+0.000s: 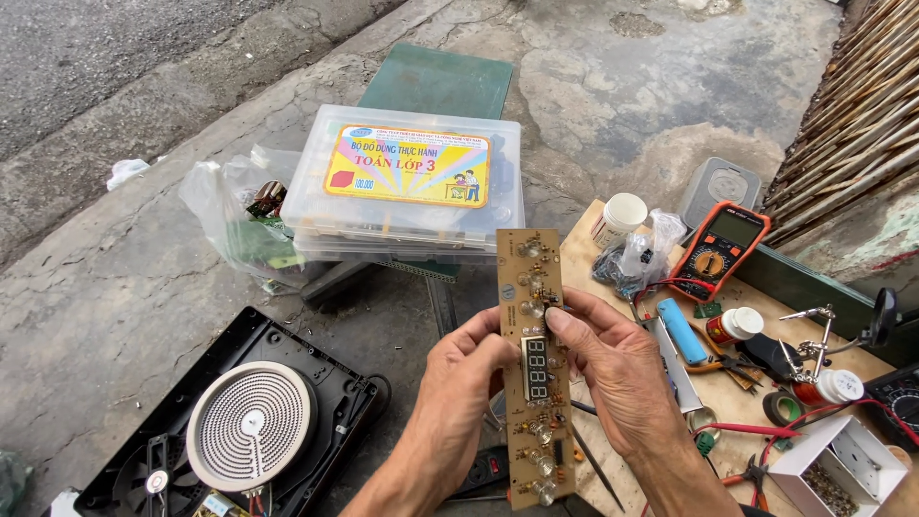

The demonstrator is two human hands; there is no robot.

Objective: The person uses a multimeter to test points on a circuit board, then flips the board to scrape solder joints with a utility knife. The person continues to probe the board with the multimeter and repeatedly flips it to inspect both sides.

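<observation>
In the head view, both hands held a long, narrow tan circuit board upright in front of the person, over the concrete ground. The left hand was closed on the board's left edge, fingers curled behind it. The right hand pinched the right edge, its thumb pressed onto the board's face just above a dark 4-digit display. Small clear LEDs and other parts dotted the board above and below that display.

Down at the lower left lay an opened black cooker housing with a round white coil disc and a fan. Behind the board sat a clear plastic box with a yellow label. To the right, a wooden board carried an orange multimeter, a blue cylinder cell and a white cup.
</observation>
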